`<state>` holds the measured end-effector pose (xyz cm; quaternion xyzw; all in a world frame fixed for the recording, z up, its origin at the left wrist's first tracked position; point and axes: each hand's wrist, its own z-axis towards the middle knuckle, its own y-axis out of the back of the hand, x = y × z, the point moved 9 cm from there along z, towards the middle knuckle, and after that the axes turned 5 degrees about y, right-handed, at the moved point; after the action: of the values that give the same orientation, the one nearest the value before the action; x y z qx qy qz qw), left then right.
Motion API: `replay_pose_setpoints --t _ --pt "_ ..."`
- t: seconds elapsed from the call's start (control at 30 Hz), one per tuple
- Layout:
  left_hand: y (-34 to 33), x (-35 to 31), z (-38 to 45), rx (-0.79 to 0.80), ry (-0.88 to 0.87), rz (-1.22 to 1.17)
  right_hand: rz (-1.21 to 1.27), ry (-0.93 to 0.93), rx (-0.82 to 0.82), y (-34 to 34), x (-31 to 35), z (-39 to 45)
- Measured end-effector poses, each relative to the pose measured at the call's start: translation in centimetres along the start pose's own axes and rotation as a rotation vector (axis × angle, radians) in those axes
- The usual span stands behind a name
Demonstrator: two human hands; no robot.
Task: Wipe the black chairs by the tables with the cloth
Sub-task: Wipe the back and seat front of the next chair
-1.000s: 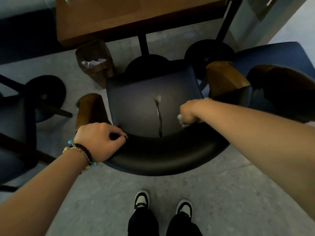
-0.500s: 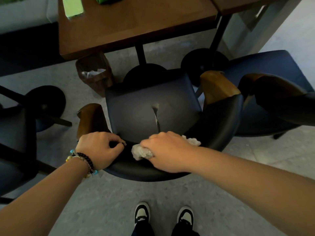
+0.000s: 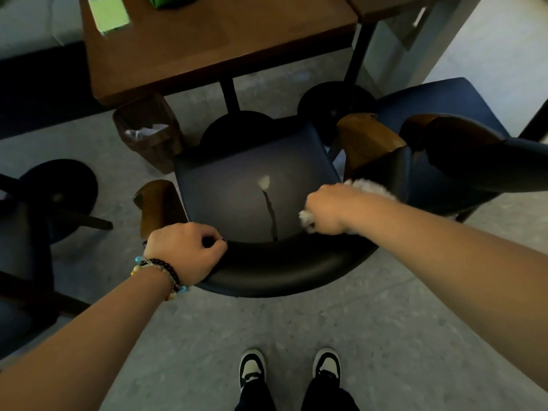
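Observation:
A black chair [image 3: 284,268] with a curved backrest and wooden arm ends stands in front of me, its dark seat torn down the middle. My left hand [image 3: 185,252], with beaded bracelets at the wrist, grips the left part of the backrest. My right hand [image 3: 327,210] holds a crumpled white cloth [image 3: 366,185] against the inner right side of the backrest, above the seat. Cloth sticks out above and below the fist.
A brown wooden table [image 3: 213,46] stands beyond the chair, with a green phone [image 3: 108,13] on it. A woven waste bin [image 3: 148,134] sits under its edge. A second dark chair [image 3: 462,152] is close on the right, another chair [image 3: 17,247] on the left. Round table bases [image 3: 335,108] are on the floor.
My right hand has carried the cloth from the middle of the backrest top to the inner right side. My left hand has kept its grip on the backrest.

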<state>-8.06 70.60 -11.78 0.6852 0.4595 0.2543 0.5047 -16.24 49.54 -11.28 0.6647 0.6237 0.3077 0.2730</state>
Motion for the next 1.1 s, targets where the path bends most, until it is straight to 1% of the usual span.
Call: replay_pose_setpoints --t 0.1,0.17,0.23,0.27,0.33,0.37,0.4,0.57,0.63,0.67,0.73,0.77,0.8,0.87,0.9,0.93,1.0,1.07,1.1 --pt "0.5 -0.3 -0.3 -0.049 -0.023 -0.016 0.161 0.146 -0.006 -0.7 4.9 0.1" --pt "0.8 -0.4 -0.4 -0.075 -0.031 -0.039 0.217 0.139 -0.044 0.2 4.6 0.4" --pt "0.9 -0.6 -0.5 -0.092 -0.037 -0.057 0.163 0.020 -0.109 1.8 0.8 1.0" --pt "1.0 -0.6 -0.5 -0.098 -0.036 -0.057 0.092 -0.073 -0.098 2.1 -1.8 1.1" --pt "1.0 -0.6 -0.5 -0.103 -0.035 -0.059 -0.064 -0.302 0.008 1.2 -6.5 1.0" --pt "1.0 -0.6 -0.5 -0.104 -0.035 -0.066 -0.089 -0.382 0.049 0.4 -7.6 1.0" --pt "1.0 -0.6 -0.5 -0.109 -0.037 -0.072 -0.067 -0.402 0.066 -0.2 -7.2 1.4" --pt "1.2 -0.7 -0.7 -0.138 -0.053 -0.099 0.177 -0.186 0.137 -3.2 1.6 4.4" --pt "1.3 -0.8 -0.8 -0.153 -0.063 -0.111 0.358 -0.110 0.112 -2.4 3.9 3.6" --pt "1.4 -0.8 -0.8 -0.162 -0.066 -0.118 0.471 -0.085 0.073 -1.5 4.8 2.6" --pt "1.6 -0.9 -1.0 -0.193 -0.068 -0.133 0.679 -0.074 -0.059 0.1 6.3 0.0" --pt "1.8 -0.8 -1.1 -0.220 -0.069 -0.142 0.711 -0.090 -0.140 0.4 7.1 -1.4" --pt "2.0 -0.7 -1.2 -0.255 -0.074 -0.157 0.654 -0.120 -0.242 0.3 7.9 -2.7" --pt "2.7 -0.6 -1.9 -0.344 -0.109 -0.237 0.416 -0.192 -0.526 0.6 9.5 -4.9" --pt "3.1 -0.6 -2.3 -0.394 -0.135 -0.302 0.316 -0.223 -0.635 0.9 10.2 -5.6" --pt "3.5 -0.4 -2.8 -0.445 -0.158 -0.369 0.252 -0.253 -0.707 1.1 10.7 -6.0" --pt "4.1 -0.1 -3.4 -0.522 -0.190 -0.466 0.204 -0.293 -0.784 1.4 11.0 -6.2" --pt "4.1 0.0 -3.7 -0.545 -0.211 -0.499 0.196 -0.298 -0.845 1.6 11.2 -6.5" --pt "4.1 0.0 -3.7 -0.548 -0.216 -0.502 0.198 -0.294 -0.851 1.7 11.3 -6.6"
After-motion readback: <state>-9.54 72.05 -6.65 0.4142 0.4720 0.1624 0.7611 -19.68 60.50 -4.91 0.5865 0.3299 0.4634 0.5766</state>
